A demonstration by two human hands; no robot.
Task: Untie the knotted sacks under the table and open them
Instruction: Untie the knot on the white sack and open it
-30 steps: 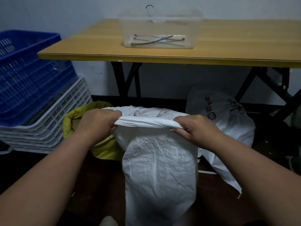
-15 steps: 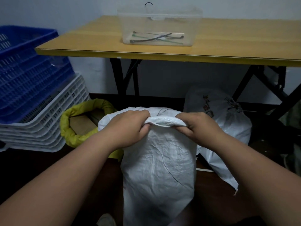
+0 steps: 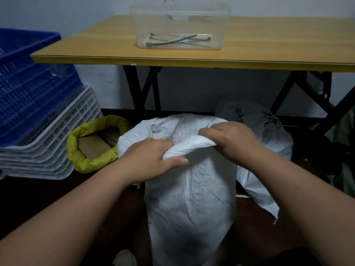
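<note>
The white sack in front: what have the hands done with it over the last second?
Both hands slid inward along the white sack's rolled rim: the left hand and right hand, first gripping it far apart, now hold it close together, bunching the cloth. The yellow sack, tied sack and table stayed put.

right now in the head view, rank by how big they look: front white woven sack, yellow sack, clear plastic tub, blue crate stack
1. front white woven sack, though nearest the camera
2. blue plastic crate stack, cut off by the frame
3. clear plastic tub and open yellow sack look alike; unranked
</note>
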